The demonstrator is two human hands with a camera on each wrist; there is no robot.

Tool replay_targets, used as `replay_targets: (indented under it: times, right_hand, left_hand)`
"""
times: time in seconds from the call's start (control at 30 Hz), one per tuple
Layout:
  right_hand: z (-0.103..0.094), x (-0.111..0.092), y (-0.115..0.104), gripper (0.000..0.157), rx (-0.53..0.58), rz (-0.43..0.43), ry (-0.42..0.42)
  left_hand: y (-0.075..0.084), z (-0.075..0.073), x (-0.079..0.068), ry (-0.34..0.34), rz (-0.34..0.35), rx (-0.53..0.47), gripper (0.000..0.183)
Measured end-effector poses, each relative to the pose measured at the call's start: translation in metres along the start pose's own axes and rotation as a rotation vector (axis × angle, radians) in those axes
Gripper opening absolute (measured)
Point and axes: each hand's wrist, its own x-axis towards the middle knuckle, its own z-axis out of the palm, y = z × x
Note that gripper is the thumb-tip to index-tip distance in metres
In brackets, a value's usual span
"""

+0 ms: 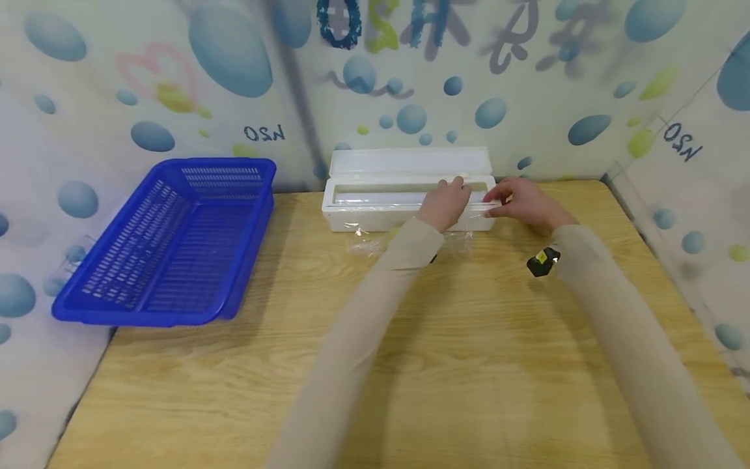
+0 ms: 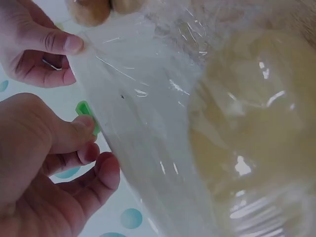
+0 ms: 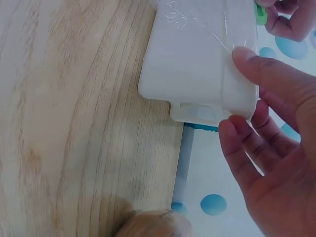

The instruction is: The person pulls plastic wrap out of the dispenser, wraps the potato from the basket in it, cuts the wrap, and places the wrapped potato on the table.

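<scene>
A white cling film dispenser (image 1: 375,219) sits against the wall with its lid (image 1: 410,161) raised and a film roll (image 1: 375,197) inside. Clear cling film (image 2: 153,98) hangs over its front edge to the table. My left hand (image 1: 445,204) is at the dispenser's front edge, pinching a small green slide cutter (image 2: 84,109) between thumb and fingers. With thumb on the front and fingers behind, my right hand (image 3: 281,133) grips the dispenser's right end. A pale yellow rounded thing (image 2: 252,123) shows by the film; its kind is unclear, and my left forearm mostly hides it from the head view.
A blue plastic basket (image 1: 246,260) with slotted sides stands at the left of the wooden table (image 1: 445,365). A wall (image 1: 375,85) with a bubble pattern rises right behind the dispenser, and another wall (image 1: 691,215) borders the table's right edge.
</scene>
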Motion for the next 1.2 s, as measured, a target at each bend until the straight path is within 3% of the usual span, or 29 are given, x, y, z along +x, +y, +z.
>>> replay_targets:
  times: [0.23, 0.4, 0.73, 0.8, 1.1, 1.2]
  right_hand:
    - [0.002, 0.004, -0.006, 0.028, 0.029, 0.012, -0.021]
    - [-0.004, 0.000, -0.002, 0.029, 0.008, 0.054, -0.014]
    - [-0.011, 0.001, 0.003, 0.032, -0.019, 0.068, -0.062]
    - [-0.012, 0.001, 0.002, 0.031, -0.026, 0.065, -0.059]
    - [-0.008, 0.004, -0.002, 0.031, -0.014, 0.078, -0.067]
    - [-0.009, 0.004, 0.000, 0.031, -0.013, 0.073, -0.066]
  left_hand:
    - [-0.021, -0.004, -0.017, -0.029, 0.000, -0.015, 0.030]
    - [-0.054, -0.005, -0.036, -0.066, -0.063, -0.033, 0.033]
    - [-0.113, 0.003, -0.070, -0.089, -0.087, 0.015, 0.036]
    - [-0.129, 0.010, -0.075, -0.083, -0.080, 0.043, 0.038]
    - [-0.174, 0.011, -0.115, -0.076, -0.165, -0.010, 0.034]
    - [-0.182, 0.013, -0.122, -0.076, -0.169, -0.025, 0.037]
